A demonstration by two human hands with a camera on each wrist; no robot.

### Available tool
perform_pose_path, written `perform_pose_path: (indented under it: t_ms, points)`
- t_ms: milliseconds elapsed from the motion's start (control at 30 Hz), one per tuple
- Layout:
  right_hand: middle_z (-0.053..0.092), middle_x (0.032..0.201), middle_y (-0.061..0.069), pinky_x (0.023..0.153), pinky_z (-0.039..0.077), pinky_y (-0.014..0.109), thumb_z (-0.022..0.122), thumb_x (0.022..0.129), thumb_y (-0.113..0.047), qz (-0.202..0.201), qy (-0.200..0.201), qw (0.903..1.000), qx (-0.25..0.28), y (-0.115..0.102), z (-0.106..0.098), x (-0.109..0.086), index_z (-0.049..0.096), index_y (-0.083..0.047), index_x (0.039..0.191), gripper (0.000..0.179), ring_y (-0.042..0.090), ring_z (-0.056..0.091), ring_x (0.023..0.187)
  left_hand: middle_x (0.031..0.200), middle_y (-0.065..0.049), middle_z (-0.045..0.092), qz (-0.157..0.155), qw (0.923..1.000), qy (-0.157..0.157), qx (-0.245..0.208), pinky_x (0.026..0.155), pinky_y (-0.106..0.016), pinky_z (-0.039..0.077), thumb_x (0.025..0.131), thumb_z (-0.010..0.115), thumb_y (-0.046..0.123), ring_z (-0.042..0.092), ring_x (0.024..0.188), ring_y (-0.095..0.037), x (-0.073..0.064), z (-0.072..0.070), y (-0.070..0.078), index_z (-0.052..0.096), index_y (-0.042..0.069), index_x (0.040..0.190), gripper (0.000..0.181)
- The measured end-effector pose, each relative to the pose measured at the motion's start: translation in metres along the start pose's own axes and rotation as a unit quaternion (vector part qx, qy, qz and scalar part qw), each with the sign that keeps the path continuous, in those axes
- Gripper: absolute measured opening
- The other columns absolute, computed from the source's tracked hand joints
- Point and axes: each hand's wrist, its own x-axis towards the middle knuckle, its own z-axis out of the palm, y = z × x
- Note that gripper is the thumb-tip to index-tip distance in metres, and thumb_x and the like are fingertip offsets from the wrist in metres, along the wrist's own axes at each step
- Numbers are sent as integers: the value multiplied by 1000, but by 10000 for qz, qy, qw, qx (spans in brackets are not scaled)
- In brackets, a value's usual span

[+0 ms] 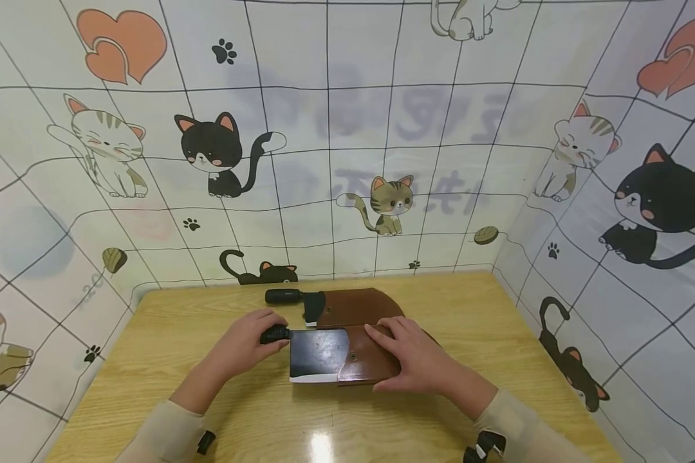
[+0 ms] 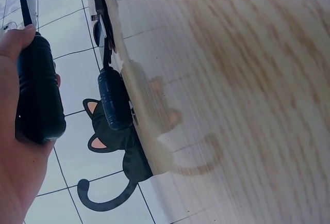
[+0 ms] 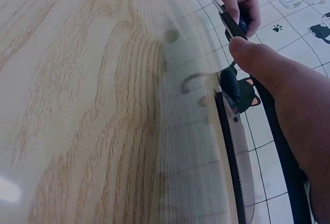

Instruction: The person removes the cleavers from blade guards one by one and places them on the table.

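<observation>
A cleaver with a broad dark blade (image 1: 317, 354) and pale cutting edge sits partly inside a brown leather sheath (image 1: 366, 363). My left hand (image 1: 244, 346) grips its black handle (image 2: 40, 90), fingers wrapped around it. My right hand (image 1: 419, 361) holds the sheath at its right part, thumb on the near side; the far fingers are partly hidden. Both wrist views show this cleaver and sheath raised off the table. Behind lies a second knife with a black handle (image 1: 284, 296), its blade mostly covered by another brown sheath (image 1: 356, 305).
The wooden table (image 1: 208, 315) has a glossy surface that reflects light near its front. A white grid-patterned cloth (image 1: 301, 128) printed with cartoon cats stands around its back and sides. The second knife lies close to the back edge.
</observation>
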Motion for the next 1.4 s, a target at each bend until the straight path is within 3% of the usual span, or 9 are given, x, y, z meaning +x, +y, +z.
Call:
perform_pose_path:
  t_ms: [300,567,1000,1400]
  points:
    - [50,159,12,116,44,57,88,80,-77,59,-123,9999,44,3,-4,-2,44,-20,172,116,32,47,145,111,8,67,-55,9998,-51,-170,82,-41,58,98,88,30,64,95,-13,-2,-3,-2,77,16,122,30]
    - [50,158,10,116,45,56,76,83,-87,9,-176,9998,-35,3,-6,-2,42,-22,173,116,31,47,144,113,8,68,-28,9998,-53,-182,83,-42,59,98,88,31,65,98,-14,-4,-3,-4,76,18,122,29]
    - [51,156,10,115,46,55,91,78,-74,-75,-21,10000,49,1,-4,-4,47,-19,170,116,30,48,142,113,8,68,-32,9996,-113,-259,80,-40,58,99,87,32,64,96,-13,-6,-3,-4,77,16,123,30]
    - [51,157,8,113,46,55,90,76,-77,-129,144,9998,91,3,0,-7,48,-20,170,117,28,48,142,112,9,67,25,9997,-37,-226,80,-40,58,99,87,33,64,95,-12,-7,-1,-7,77,17,122,30]
